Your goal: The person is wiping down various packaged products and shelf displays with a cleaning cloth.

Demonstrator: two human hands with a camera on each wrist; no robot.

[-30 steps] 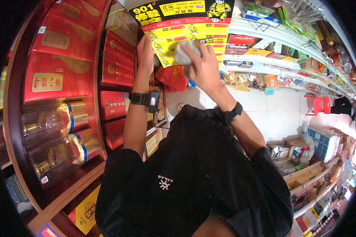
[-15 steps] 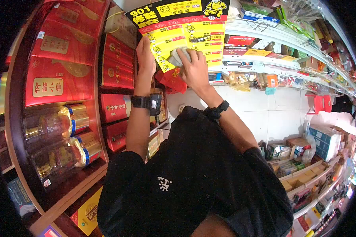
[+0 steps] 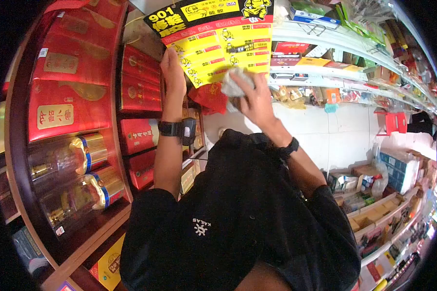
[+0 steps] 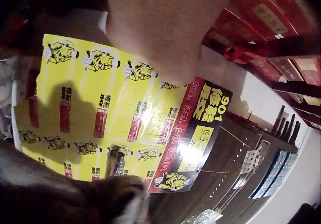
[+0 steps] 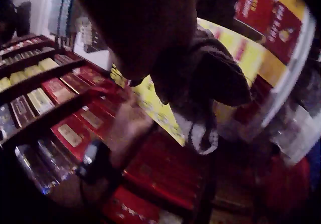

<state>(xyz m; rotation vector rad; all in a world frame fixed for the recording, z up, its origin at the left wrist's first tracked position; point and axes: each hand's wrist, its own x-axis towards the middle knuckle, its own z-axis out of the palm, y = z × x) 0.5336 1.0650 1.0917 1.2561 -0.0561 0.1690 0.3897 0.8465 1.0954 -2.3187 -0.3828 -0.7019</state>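
A yellow, red and black display card (image 3: 213, 41) hangs in front of the shelves. My left hand (image 3: 172, 72) holds its left edge, fingers pointing up. My right hand (image 3: 255, 98) grips a grey cloth (image 3: 234, 83) and presses it against the card's lower right part. The left wrist view looks along the card (image 4: 100, 108), with the heel of my left hand (image 4: 165, 28) above it. In the right wrist view the cloth (image 5: 213, 78) is bunched under my right hand, with my left hand (image 5: 128, 123) and the card (image 5: 150, 103) behind it.
Red gift boxes (image 3: 68, 104) and gold-capped bottles in clear cases (image 3: 77, 155) fill the wooden shelves on the left. White shelves with packaged goods (image 3: 335, 53) run along the right. Red packets (image 3: 210, 96) hang just below the card. Cartons (image 3: 398, 169) stand on the floor lower right.
My right hand has carried the cloth across the card from its left-centre to its lower right edge. My left hand has kept its hold on the left edge.
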